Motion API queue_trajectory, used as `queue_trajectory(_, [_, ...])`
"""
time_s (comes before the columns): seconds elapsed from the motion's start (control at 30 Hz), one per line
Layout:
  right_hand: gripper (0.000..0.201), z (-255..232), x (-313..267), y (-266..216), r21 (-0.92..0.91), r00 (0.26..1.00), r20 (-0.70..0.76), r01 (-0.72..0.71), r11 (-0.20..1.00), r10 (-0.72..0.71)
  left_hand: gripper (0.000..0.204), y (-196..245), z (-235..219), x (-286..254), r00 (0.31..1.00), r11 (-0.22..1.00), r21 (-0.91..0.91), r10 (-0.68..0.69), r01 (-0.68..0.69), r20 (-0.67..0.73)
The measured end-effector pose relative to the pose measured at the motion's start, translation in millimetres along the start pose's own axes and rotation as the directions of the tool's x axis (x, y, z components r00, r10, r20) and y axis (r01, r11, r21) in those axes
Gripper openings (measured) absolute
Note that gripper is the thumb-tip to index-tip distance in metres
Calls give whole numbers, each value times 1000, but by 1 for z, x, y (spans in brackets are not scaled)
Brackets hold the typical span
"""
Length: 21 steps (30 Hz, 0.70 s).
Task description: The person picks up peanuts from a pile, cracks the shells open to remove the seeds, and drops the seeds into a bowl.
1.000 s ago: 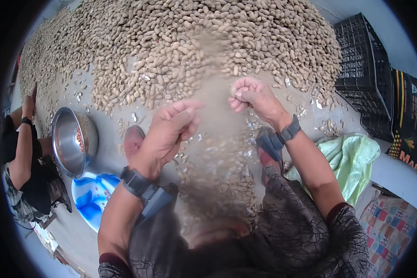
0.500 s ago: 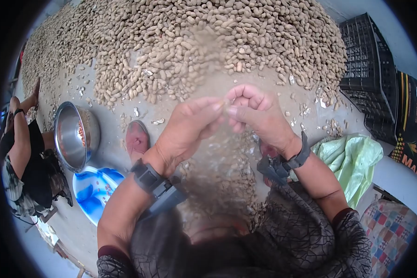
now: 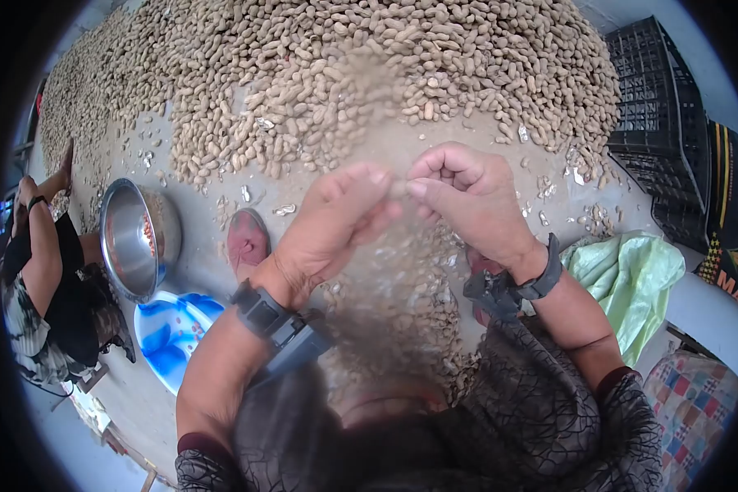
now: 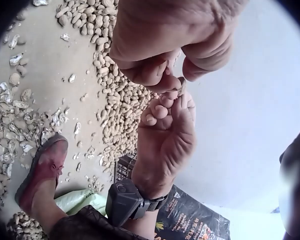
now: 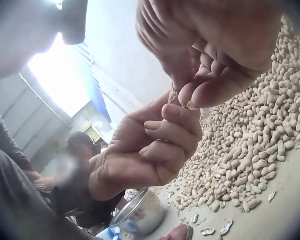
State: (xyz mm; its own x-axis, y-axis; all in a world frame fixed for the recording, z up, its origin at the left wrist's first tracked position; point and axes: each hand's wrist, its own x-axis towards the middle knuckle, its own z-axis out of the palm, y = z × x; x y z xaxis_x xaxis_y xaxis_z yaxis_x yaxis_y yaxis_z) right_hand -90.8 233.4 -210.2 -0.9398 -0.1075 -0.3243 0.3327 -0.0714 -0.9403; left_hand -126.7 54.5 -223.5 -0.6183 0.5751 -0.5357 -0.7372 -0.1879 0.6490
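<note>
In front of the body my left hand (image 3: 332,217) and right hand (image 3: 476,197) meet at their fingertips. A small tan peanut (image 5: 173,96) sits between them, pinched by the thumb and forefinger of each hand. Much of it is hidden behind the fingertips; its end shows as a brownish bit in the left wrist view. The other fingers of both hands are curled in toward the palms. Beyond the hands spreads a big heap of unshelled peanuts (image 3: 303,90), and below them on the floor lies a pile of broken shells (image 3: 418,303).
To the left stand a steel bowl (image 3: 139,242) with some reddish kernels and a blue-and-white basin (image 3: 172,328). Another person (image 3: 57,279) sits at the far left. Black crates (image 3: 660,123), a dark printed sack (image 3: 734,221) and a green sack (image 3: 623,279) lie to the right.
A second ago my hands were apart; they have come together at the fingertips, the left moving right, and the peanut is now between them. Since half a second ago they have barely shifted.
</note>
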Motion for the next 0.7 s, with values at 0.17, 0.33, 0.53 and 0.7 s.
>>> queue_trajectory(0.17, [17,0,0,3,-138,983,63,178,974,-171,21,2,-2,-1,996,997,-46,-55,58,63])
queue_trajectory(0.33, [24,0,1,2,-22,996,27,90,996,-89,30,6,-6,-5,978,993,-113,-3,26,206])
queue_trajectory(0.53, [33,-6,2,4,130,992,123,-43,991,27,38,3,-3,-6,981,998,-64,26,-13,195])
queue_trajectory(0.7, [41,-3,1,4,173,975,221,-37,984,-2,34,2,-2,-6,977,999,-14,54,-53,207])
